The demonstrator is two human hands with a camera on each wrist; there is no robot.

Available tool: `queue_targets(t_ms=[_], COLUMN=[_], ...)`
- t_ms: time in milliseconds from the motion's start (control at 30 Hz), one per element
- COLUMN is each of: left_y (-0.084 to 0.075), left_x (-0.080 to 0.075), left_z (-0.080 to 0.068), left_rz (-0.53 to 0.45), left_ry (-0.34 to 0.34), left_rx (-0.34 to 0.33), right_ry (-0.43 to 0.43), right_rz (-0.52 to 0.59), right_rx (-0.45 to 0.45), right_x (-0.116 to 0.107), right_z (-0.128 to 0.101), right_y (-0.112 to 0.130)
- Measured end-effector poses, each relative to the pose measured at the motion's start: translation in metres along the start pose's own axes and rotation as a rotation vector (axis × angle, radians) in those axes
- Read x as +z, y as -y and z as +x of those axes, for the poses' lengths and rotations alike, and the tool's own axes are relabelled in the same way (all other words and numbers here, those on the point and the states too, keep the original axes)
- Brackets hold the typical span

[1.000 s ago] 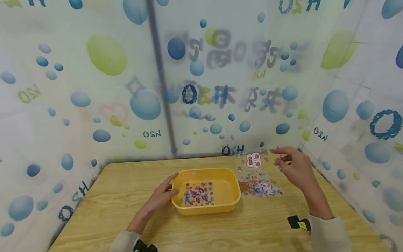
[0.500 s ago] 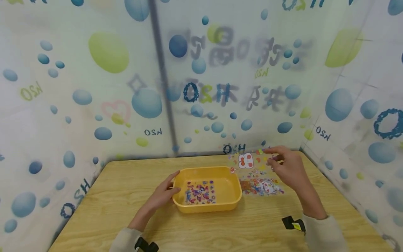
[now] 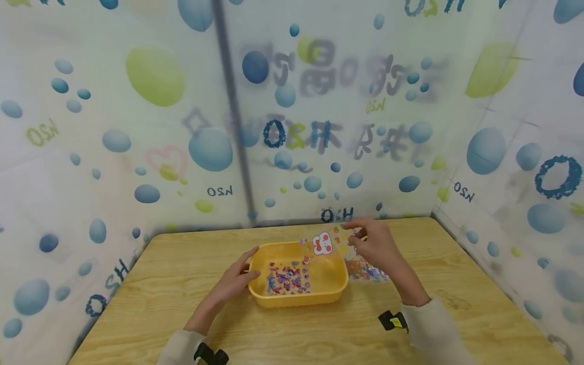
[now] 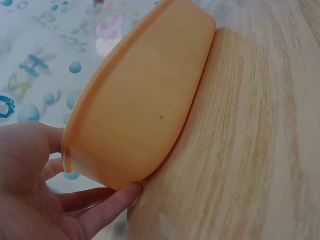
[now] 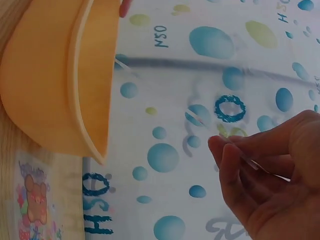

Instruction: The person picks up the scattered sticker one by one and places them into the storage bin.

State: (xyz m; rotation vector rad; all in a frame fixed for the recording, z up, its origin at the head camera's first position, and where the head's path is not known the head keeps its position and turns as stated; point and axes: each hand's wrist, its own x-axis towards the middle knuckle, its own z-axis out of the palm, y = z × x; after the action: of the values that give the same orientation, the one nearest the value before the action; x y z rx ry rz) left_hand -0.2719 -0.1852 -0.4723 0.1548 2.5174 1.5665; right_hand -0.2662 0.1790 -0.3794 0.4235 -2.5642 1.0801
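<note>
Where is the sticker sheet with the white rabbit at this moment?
In the head view, the sticker sheet is pinched by the right hand above the far right corner of the yellow tray.

Sticker sheet (image 3: 369, 268) right of tub (image 3: 337, 289).

Wooden table (image 3: 150, 299), bubble-print curtain (image 3: 155, 126)

We see two bare hands, the left hand (image 3: 237, 281) and the right hand (image 3: 376, 246), emerging from loose, pale beige fabric sleeves (image 3: 431, 329) that end at the wrists; each wrist carries a small black strapped-on device (image 3: 393, 321), the right one bearing a little yellow label
</note>
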Motion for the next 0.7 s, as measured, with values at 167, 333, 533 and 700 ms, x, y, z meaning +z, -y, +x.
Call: queue_targets(t_ms=[167,333,533,700], left_y=[0.0,0.001,0.003,0.003], left_x=[0.001,0.0,0.0,0.001], left_z=[0.002,0.001,0.001,0.002], left_rz=[-0.012,-0.017,-0.041,-0.068], left_ry=[-0.006,-0.009,-0.004,-0.007], left_rx=[0.004,0.007,0.012,0.015], right_ry=[0.091,0.191,0.301,0.381], right_rz=[0.059,0.134,0.143,0.102], right_rx=[0.021,0.083,0.131,0.137], right_x=[0.023,0.046,0.066,0.075], right_z=[0.009,0.016,0.024,0.03], right_y=[0.009,0.016,0.021,0.022])
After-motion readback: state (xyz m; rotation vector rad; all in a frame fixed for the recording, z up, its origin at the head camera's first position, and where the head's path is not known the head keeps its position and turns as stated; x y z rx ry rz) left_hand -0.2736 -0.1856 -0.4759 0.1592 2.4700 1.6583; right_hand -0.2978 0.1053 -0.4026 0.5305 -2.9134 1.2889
